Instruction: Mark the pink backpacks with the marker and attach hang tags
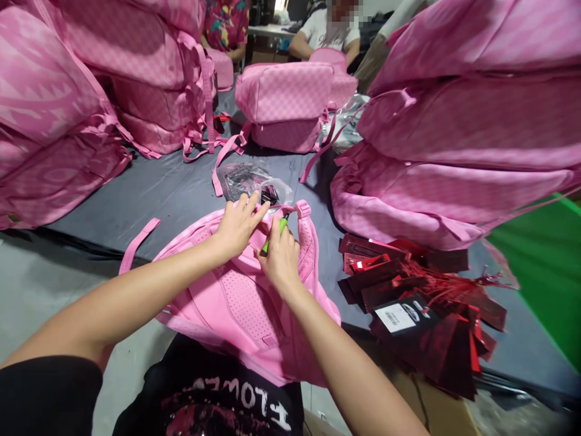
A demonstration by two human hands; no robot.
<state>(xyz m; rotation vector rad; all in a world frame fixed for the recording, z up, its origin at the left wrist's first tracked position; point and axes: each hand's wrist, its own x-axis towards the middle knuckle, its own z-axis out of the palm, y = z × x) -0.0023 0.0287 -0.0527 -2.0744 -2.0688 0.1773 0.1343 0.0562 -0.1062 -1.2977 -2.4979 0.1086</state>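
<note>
Lying back-panel up at the near edge of the table (149,194), the pink backpack (240,303) sits right under both hands in the head view. The left hand (236,229) presses on its top edge near the carry loop, fingers spread flat, closed on nothing that I can see. The right hand (281,257) is closed around a small green tool (275,235), its tip pointing at the same spot.

The backpack looks soft and light, its padded mesh panel giving under pressure; the firmest hold seems to be the stitched top seam or the shoulder straps.

Just beyond lies a clear plastic bag (249,178) of small dark parts. To the right, near the backpack, a heap of red and black tags (408,290). More pink backpacks (454,151) are stacked around, and two other people sit at the far end.
</note>
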